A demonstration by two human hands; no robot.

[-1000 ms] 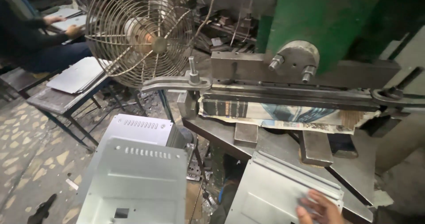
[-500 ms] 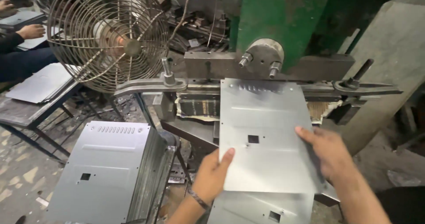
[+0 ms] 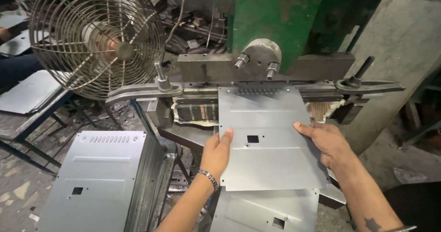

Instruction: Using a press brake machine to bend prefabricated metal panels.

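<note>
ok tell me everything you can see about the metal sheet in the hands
The metal sheet is flat, grey and dull, roughly rectangular, with a small square cut-out, a few tiny holes and a row of slots along its far edge. That far edge sits under the green press. The left hand and right hand grip its sides.

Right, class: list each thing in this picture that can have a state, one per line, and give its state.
metal sheet: flat, held at both side edges, far edge at the press.
left hand: gripping the sheet's left edge.
right hand: gripping the sheet's right edge.
green press: no motion can be told.
fan: blades blurred, seemingly spinning.
stack of sheets: piled flat at left.
</note>
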